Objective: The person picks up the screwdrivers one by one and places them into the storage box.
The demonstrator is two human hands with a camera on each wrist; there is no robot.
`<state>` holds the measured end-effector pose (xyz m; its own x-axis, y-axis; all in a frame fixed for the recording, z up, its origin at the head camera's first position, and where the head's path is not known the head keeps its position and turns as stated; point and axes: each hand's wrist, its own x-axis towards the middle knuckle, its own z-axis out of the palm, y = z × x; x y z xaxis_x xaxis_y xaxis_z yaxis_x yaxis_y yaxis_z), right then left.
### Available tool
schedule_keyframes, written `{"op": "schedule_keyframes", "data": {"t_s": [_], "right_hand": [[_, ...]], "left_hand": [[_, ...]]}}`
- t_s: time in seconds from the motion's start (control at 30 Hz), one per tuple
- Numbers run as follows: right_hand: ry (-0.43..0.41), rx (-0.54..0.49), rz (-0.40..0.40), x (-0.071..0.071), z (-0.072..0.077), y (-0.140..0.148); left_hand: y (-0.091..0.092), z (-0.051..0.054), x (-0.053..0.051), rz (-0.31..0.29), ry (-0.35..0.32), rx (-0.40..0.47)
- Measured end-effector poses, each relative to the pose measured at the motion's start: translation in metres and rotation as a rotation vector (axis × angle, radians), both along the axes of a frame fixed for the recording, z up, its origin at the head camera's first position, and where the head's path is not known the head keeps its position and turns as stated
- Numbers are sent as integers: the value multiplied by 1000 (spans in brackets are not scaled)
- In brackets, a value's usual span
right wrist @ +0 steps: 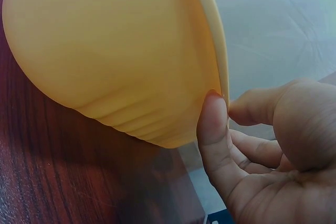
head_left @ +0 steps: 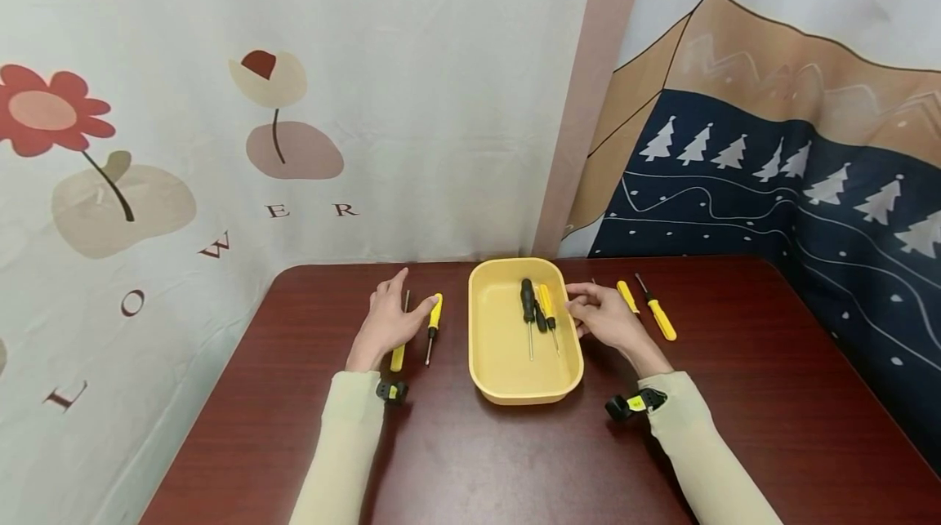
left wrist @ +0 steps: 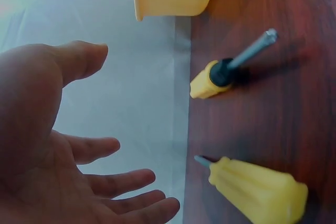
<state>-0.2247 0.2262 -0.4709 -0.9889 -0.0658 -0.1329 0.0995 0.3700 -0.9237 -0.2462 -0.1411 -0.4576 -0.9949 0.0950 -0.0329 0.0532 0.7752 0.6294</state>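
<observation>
The right hand [head_left: 612,316] pinches the near rim of a yellow bin [head_left: 496,353] between thumb and fingers, while the left hand [head_left: 386,321], its fingers spread, hovers beside two yellow-handled screwdrivers [head_left: 436,314], apart from both, as I watch from my remote station. The bin sits between the hands, a black-handled screwdriver [head_left: 528,296] and a yellow one [head_left: 546,301] inside; two more yellow handles [head_left: 663,322] lie beyond the right hand.

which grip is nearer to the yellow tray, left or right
Right. The right grip pinches the yellow tray at its right rim; the left grip is apart, to its left, with a yellow-handled screwdriver lying between.
</observation>
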Motion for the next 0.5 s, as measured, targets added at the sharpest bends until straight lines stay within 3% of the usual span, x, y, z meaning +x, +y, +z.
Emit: {"op": "schedule_keyframes", "data": {"t_s": [0.5], "right_hand": [[-3,-10,0,1,0,0]], "left_hand": [[-13,-7,5,11,-35,-86]]}}
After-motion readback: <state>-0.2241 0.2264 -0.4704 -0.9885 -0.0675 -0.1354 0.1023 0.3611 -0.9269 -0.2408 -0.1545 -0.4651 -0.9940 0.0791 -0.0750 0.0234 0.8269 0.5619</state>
